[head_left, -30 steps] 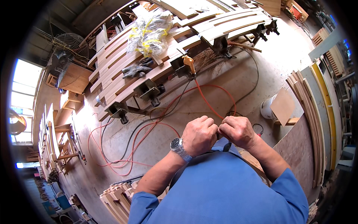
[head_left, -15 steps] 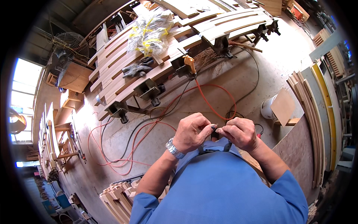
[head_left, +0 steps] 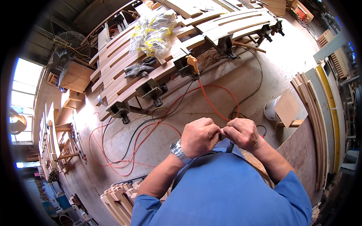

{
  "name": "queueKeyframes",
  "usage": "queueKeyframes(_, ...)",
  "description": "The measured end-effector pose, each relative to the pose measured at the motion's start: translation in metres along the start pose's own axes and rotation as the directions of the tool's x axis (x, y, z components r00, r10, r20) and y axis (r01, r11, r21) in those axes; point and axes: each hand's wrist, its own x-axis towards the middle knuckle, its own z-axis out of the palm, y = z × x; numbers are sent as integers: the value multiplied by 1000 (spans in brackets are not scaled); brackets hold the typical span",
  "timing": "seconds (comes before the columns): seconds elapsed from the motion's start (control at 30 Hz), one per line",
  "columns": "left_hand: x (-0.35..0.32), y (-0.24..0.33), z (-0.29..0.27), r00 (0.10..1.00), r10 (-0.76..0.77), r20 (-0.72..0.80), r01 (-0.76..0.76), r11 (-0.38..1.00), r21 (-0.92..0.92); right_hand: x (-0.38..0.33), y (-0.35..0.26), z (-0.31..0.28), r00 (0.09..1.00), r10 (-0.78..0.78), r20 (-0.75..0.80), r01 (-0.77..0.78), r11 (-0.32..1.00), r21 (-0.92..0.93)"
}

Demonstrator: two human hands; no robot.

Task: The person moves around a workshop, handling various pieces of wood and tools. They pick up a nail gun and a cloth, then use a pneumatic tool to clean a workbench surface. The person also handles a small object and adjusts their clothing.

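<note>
My left hand (head_left: 201, 138) and my right hand (head_left: 243, 133) meet in front of my waist, above the blue shirt (head_left: 222, 184). Both are closed, with their fingertips pinched together almost touching. Whatever lies between the fingers is too small or hidden to make out. A silver wristwatch (head_left: 179, 150) sits on my left wrist. Beyond the hands, an orange-handled air tool (head_left: 192, 64) hangs at the edge of a clamping rack, joined to a red hose (head_left: 205, 98). Grey work gloves (head_left: 138, 69) rest on the rack's wooden boards (head_left: 122, 73).
Crumpled clear plastic with yellow strips (head_left: 152, 34) lies on the boards. Black clamps (head_left: 151, 91) jut from the rack's near edge. Hoses and cables loop over the floor. A white bucket (head_left: 270, 109) and stacked planks (head_left: 311, 113) stand right; cut wood pieces (head_left: 117, 201) lie lower left.
My left hand has turned, bringing its back more into view, and its fingers have closed in against the right hand's. My right hand has shifted only slightly.
</note>
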Motion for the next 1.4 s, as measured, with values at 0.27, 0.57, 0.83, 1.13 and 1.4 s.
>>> queueKeyframes(0.27, 0, -1, 5, 995, -91, -42, 88, 993, -76, -1, -2, 2, 995, -19, -98, 22, 999, 28)
queueKeyframes(0.57, 0, -4, -7, 974, -226, 26, 223, 925, -308, 1, -4, -3, 986, 40, -161, -30, 997, 64)
queueKeyframes(0.83, 3, -4, -19, 982, -66, 175, 103, 972, -212, 0, -3, 0, 996, 2, -90, 3, 999, 51)
queueKeyframes(1.13, 19, -9, -18, 955, 34, 295, -4, 995, -102, -10, 3, 4, 996, -84, -31, 84, 996, 14)
queueKeyframes(1.4, 21, -9, -8, 952, -21, 306, 39, 998, -53, -17, 4, 7, 999, -34, -16, 34, 999, 22)
